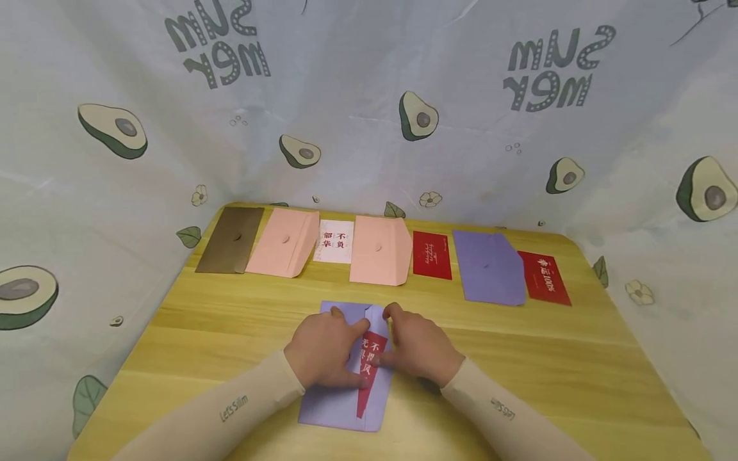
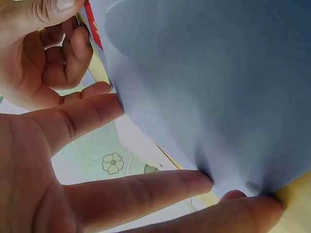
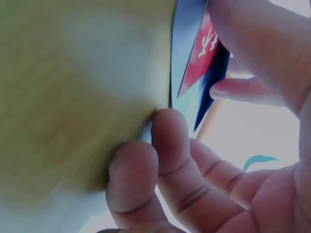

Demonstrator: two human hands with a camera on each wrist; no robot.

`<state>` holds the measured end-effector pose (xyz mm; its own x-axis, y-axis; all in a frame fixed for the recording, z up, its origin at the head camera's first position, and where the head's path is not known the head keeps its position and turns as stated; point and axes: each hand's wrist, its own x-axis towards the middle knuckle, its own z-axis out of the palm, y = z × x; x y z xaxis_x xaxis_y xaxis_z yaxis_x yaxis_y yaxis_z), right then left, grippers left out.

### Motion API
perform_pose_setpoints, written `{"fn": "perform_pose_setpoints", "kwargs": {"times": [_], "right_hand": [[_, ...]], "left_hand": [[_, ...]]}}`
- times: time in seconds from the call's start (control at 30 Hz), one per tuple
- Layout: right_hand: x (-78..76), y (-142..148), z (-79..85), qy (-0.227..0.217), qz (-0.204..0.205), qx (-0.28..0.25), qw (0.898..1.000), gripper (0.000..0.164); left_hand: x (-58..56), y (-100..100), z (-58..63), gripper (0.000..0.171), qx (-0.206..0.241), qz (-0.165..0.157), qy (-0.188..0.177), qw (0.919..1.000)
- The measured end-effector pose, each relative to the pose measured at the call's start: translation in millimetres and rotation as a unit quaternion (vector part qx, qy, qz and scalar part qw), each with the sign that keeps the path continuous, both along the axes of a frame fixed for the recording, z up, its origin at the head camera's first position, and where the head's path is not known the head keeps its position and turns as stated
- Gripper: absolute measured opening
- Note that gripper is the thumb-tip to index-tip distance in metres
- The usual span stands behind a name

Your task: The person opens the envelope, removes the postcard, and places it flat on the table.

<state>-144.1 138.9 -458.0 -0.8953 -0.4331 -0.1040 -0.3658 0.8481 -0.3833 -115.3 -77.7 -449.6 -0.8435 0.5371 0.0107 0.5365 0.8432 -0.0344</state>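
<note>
A lilac envelope (image 1: 328, 406) lies at the front middle of the table with its flap side turned right. A red card (image 1: 373, 347) with white characters sits slanted in its mouth, its left part hidden inside. My left hand (image 1: 321, 347) rests over the envelope, fingers stretched out onto the paper (image 2: 204, 97) in the left wrist view. From the right, my right hand (image 1: 421, 344) holds the card's outer part with the thumb on its face. In the right wrist view the red card (image 3: 199, 60) stands between the envelope's layers, and curled fingers (image 3: 170, 136) rest near the table.
Along the back of the wooden table (image 1: 519, 371) lie a brown envelope (image 1: 225, 246), two pink envelopes (image 1: 277, 250), a white card (image 1: 334, 253), a red card (image 1: 432, 266), another lilac envelope (image 1: 490, 278) and a further red card (image 1: 544, 288). An avocado-printed sheet (image 1: 357, 77) surrounds the table.
</note>
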Motion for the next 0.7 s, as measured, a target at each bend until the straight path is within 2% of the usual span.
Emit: {"fn": "perform_pose_setpoints", "kwargs": {"times": [0.13, 0.4, 0.7], "right_hand": [[-2.0, 5, -0.2, 0.014, 0.003, -0.003, 1.000, 0.076], [-1.5, 13, 5.0, 0.027, -0.005, 0.003, 1.000, 0.047], [-0.1, 15, 7.3, 0.009, -0.003, -0.008, 1.000, 0.046]], "left_hand": [[-0.7, 0, 1.1, 0.090, -0.005, 0.003, -0.003, 1.0000], [-0.6, 1, 0.2, 0.085, 0.001, 0.009, -0.025, 0.9997], [-0.2, 3, 0.6, 0.086, -0.001, 0.009, -0.022, 0.9997]]}}
